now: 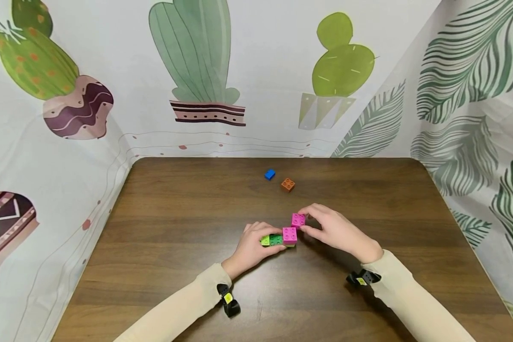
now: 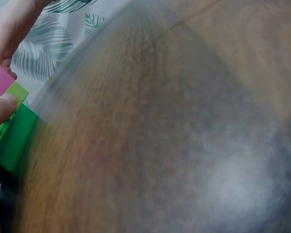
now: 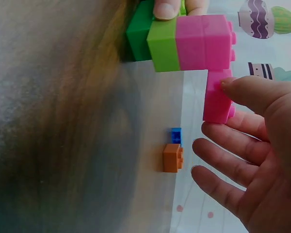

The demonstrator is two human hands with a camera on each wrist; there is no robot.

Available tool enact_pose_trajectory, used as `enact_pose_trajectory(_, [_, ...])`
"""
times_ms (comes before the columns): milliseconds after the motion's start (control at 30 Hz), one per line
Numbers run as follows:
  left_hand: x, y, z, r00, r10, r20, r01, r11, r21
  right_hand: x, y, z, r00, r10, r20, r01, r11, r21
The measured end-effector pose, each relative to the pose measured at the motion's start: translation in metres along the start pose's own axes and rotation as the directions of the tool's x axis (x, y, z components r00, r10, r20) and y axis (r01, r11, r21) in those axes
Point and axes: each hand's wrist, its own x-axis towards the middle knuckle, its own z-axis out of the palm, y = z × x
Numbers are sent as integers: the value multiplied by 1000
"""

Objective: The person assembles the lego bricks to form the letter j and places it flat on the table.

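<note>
My left hand [image 1: 252, 244] grips a stack of toy building bricks, thumb on the near side and fingers on the far side. The stack has a dark green brick [image 3: 140, 36] at the bottom, a lime green brick [image 3: 165, 48] above it, and pink bricks [image 1: 289, 235] on top. Between thumb and fingertips, my right hand [image 1: 339, 232] pinches another pink brick [image 1: 298, 220], studs up. This brick is right at the far side of the pink top, level with its upper layer in the right wrist view. The left fingers partly cover the green bricks.
Farther back on the brown wooden table [image 1: 188, 199] lie an orange brick [image 1: 288, 185] and a small blue brick [image 1: 270, 175]. A cloth backdrop [image 1: 273, 71] printed with cacti and leaves hangs behind the table and along its sides.
</note>
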Motion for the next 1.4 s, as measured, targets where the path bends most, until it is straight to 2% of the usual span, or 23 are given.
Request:
enact_pose_trajectory(767, [-1, 0, 1, 1000, 15, -10, -15, 1000, -3, 3, -22, -16, 1000, -30, 6, 29, 999, 14])
enact_pose_trajectory(933, [0, 1, -1, 1000, 17, -6, -17, 1000, -13, 2, -28, -16, 998, -55, 15, 54, 998, 20])
enact_pose_trajectory(1400, [-1, 1, 0, 999, 37, -14, -37, 999, -2, -2, -36, -13, 997, -52, 59, 49, 998, 42])
